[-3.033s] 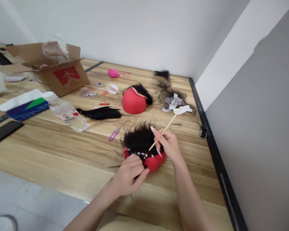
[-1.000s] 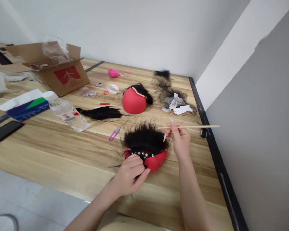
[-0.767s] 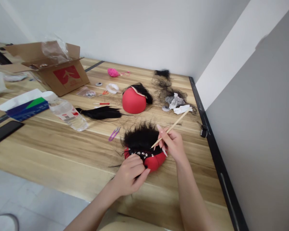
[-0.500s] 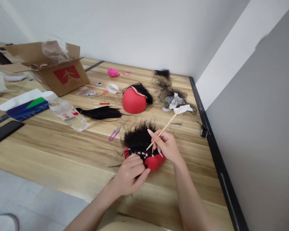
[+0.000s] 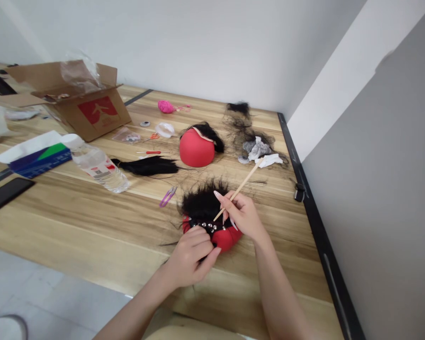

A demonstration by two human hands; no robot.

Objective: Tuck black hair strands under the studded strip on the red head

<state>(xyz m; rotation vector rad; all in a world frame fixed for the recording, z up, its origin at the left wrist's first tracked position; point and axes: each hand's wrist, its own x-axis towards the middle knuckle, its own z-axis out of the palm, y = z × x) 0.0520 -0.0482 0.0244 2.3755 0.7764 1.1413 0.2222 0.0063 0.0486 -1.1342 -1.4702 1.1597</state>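
Note:
My right hand [image 5: 241, 213] grips a slim wooden stick [image 5: 246, 180] like a pen, its lower tip close to the row of shiny pins. Those silver pins [image 5: 210, 226] run along a dark strip on a red dome-shaped form [image 5: 229, 239]. A tuft of short black hair [image 5: 203, 200] stands up behind the pins. My left hand [image 5: 193, 255] rests against the near left side of the form, fingers curled and thumb pressed in. Dark strands show between its fingers and stick out to its left. Its palm side is hidden.
Purple thread snips [image 5: 168, 197] lie left of the form. Beyond are a second red dome [image 5: 197, 148], a black hair bundle [image 5: 150, 165], a water bottle [image 5: 101, 165], a tissue pack [image 5: 38, 158] and an open cardboard box [image 5: 95, 115]. Crumpled tissue [image 5: 258, 148] sits among loose hair at right.
My right hand and the stick have shifted very slightly left and down. My left hand and the red form look unmoved.

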